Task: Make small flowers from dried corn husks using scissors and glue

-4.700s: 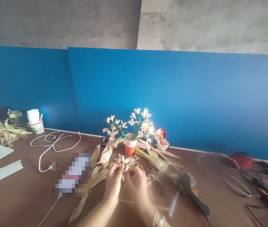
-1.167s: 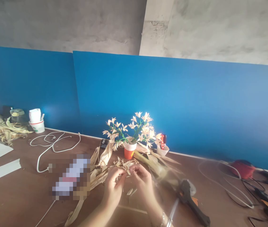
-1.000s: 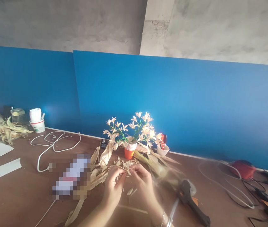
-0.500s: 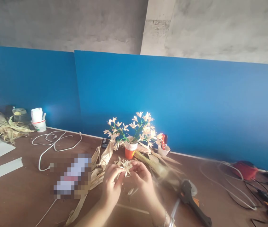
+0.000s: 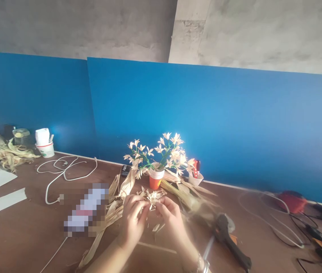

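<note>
While a small flower [image 5: 152, 197] of pale dried husk stands between the two hands, low in the middle of the view and above the table [image 5: 36, 239], the left hand [image 5: 133, 219] pinches it near its base, thumb and forefinger pressed together and the other fingers curled. The right hand [image 5: 173, 220] comes up on the other side, thumb and forefinger drawn close together right beside the petals; whether they grip the flower too, I cannot tell. A bracelet [image 5: 206, 266] circles the right wrist. Just behind the fingertips lie loose petals [image 5: 142, 192], and a few scraps [image 5: 157, 227] rest on the table between the forearms. Beyond the petals, an orange and white paper cup [image 5: 155, 182] stands upright, holding a bunch of finished flowers [image 5: 175, 153] on green stems. Long dried husks [image 5: 128, 185] spread on both sides of it. To its right, a red-handled tool [image 5: 196, 169] stands in a small white cup [image 5: 195, 180]. Further right, a black glue gun [image 5: 226, 235] lies near the right forearm. Over on the left, a white cable [image 5: 63, 172] lies looped on the table. A blue panel [image 5: 206, 113] runs along the back.
</note>
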`<state>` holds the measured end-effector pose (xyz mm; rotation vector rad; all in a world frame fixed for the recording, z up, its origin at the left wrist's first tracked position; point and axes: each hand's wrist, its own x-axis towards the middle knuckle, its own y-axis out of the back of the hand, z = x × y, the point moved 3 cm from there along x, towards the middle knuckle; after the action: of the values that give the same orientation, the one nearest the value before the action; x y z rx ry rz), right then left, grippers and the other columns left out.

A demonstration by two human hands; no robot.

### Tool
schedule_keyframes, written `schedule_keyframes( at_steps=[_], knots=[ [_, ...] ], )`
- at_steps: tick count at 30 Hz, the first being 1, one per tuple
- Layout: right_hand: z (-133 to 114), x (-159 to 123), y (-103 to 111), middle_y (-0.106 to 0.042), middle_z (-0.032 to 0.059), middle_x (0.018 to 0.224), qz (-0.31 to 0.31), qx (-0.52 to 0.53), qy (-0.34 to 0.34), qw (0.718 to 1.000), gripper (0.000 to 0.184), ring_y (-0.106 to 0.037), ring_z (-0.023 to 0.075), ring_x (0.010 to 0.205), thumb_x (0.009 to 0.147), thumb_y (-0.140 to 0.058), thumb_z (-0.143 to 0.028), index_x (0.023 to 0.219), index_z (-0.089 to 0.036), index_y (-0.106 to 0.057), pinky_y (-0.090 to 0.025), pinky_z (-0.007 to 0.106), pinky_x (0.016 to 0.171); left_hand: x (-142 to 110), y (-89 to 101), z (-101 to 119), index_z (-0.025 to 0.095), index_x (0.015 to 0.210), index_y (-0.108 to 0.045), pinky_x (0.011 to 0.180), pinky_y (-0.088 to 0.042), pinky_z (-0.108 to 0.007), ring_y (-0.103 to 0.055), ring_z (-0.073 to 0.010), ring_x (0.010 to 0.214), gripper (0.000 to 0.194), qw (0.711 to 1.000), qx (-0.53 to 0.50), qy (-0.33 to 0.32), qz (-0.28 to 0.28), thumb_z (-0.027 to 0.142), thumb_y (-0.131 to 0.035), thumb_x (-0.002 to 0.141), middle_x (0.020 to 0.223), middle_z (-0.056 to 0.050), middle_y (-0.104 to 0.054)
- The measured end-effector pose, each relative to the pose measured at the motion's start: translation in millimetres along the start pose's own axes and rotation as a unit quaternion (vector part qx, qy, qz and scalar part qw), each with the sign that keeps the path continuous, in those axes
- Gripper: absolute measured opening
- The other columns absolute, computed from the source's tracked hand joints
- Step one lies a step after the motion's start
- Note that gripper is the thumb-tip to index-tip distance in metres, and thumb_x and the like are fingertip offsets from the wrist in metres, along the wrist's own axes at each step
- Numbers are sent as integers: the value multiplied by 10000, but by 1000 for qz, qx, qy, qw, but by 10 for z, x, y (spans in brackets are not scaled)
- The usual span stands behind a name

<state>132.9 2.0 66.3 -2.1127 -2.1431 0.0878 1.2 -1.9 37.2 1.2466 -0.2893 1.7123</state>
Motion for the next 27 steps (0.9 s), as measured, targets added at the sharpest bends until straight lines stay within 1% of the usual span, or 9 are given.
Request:
schedule_keyframes(
  at_steps=[5, 10, 12, 14, 18, 21, 23, 25, 27],
  knots=[
    [43, 16, 21, -473, -34, 530, -19, -10, 1, 1000, 386, -412, 109, 547, 660, -694, -513, 567, -175, -534, -377, 245, 555, -6, -1, -30, 204, 834, -633, 740, -455, -296, -552, -185, 834, 128, 1000, -5, 6, 7, 103, -566, 876, 815, -27, -587],
    [3, 12, 82, -484, -16, 566, -12, -49, 17, 999, 433, -417, 124, 584, 767, -583, -555, 559, -181, -519, -361, 255, 584, -20, 4, -49, 205, 892, -631, 747, -447, -297, -539, -180, 842, 165, 1000, -14, -12, 18, 62, -552, 874, 835, -28, -576],
    [-11, 15, 82, -479, -19, 555, -23, -52, 10, 998, 417, -420, 123, 577, 761, -597, -530, 550, -180, -519, -362, 253, 581, -27, 1, -53, 205, 885, -632, 740, -447, -293, -539, -179, 841, 163, 1000, -18, -8, 13, 62, -556, 872, 837, -28, -573],
    [-15, 23, 73, -468, -29, 539, -27, -42, 2, 999, 381, -411, 115, 562, 723, -643, -492, 546, -178, -521, -363, 247, 572, -33, -1, -53, 209, 880, -640, 737, -448, -292, -541, -181, 844, 168, 1000, -19, 1, 6, 68, -549, 876, 841, -28, -570],
    [-2, 38, 53, -461, -39, 531, -16, -14, -5, 1000, 337, -396, 104, 547, 679, -675, -447, 546, -177, -522, -363, 237, 561, -43, -13, -56, 222, 875, -657, 742, -454, -301, -550, -186, 844, 158, 1000, -23, 17, -4, 99, -557, 881, 836, -26, -574],
    [14, 41, 50, -456, -41, 525, -11, 3, -1, 1000, 341, -386, 100, 539, 670, -678, -435, 528, -180, -501, -355, 232, 548, -60, -55, -87, 228, 855, -649, 756, -465, -310, -563, -195, 861, 128, 998, -35, 44, -24, 132, -568, 881, 839, -24, -586],
    [20, 38, 64, -458, -41, 520, 5, 7, 2, 1000, 349, -382, 99, 533, 667, -682, -439, 522, -182, -496, -349, 232, 541, -76, -86, -118, 232, 914, -630, 771, -476, -324, -573, -206, 890, 99, 996, -43, 68, -28, 153, -586, 872, 877, -29, -604],
    [20, 33, 85, -468, -39, 519, 31, 5, 4, 999, 354, -387, 101, 532, 664, -688, -448, 522, -181, -504, -348, 233, 541, -90, -104, -146, 234, 1031, -591, 799, -481, -350, -578, -222, 929, 190, 995, -39, 89, -23, 171, -615, 853, 944, -42, -617],
    [20, 28, 104, -481, -36, 526, 51, 4, 3, 999, 351, -400, 105, 538, 662, -695, -452, 528, -178, -521, -351, 237, 548, -94, -105, -160, 233, 1070, -558, 824, -474, -377, -575, -238, 960, 248, 995, -23, 98, -14, 184, -635, 839, 987, -54, -615]
  ],
)
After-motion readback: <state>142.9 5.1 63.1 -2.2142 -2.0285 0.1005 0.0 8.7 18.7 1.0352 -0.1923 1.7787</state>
